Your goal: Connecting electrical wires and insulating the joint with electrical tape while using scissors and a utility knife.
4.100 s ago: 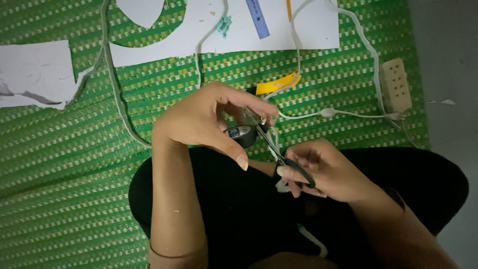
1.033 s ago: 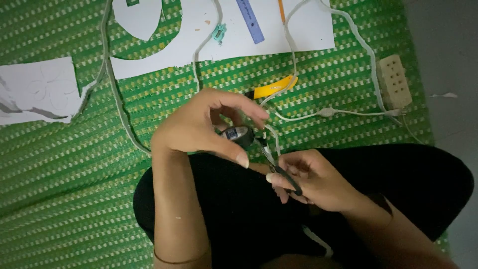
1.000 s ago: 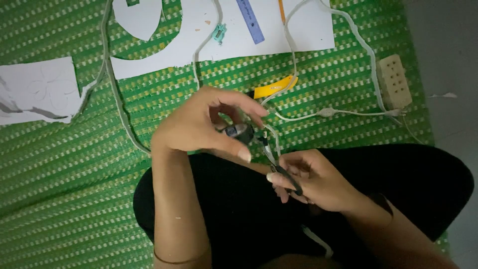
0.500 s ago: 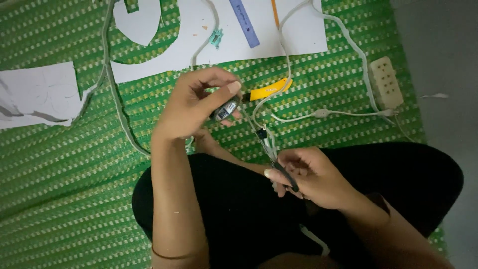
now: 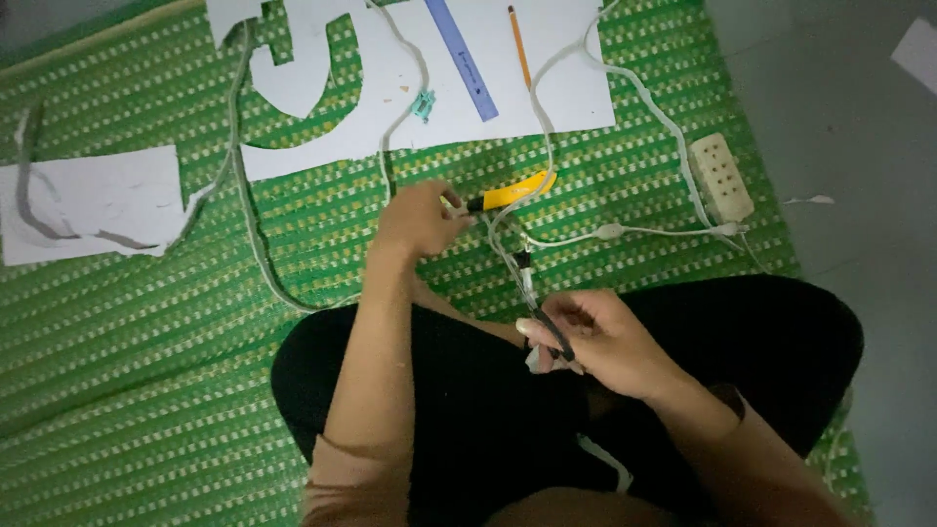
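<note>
Now the left hand [image 5: 418,220] has left the wire [image 5: 517,268], reaching the yellow-handled tool [image 5: 512,192]; the right hand [image 5: 595,337] still grips pliers [image 5: 551,332].

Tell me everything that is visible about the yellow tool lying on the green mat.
The yellow tool looks like a small utility knife: a slim body of yellow plastic with a dark end towards the left hand. It lies flat and slanted on the green mat, just below the white paper sheet. A white cable crosses over it. The left hand's fingertips reach its dark end; whether they grip it is unclear.
</note>
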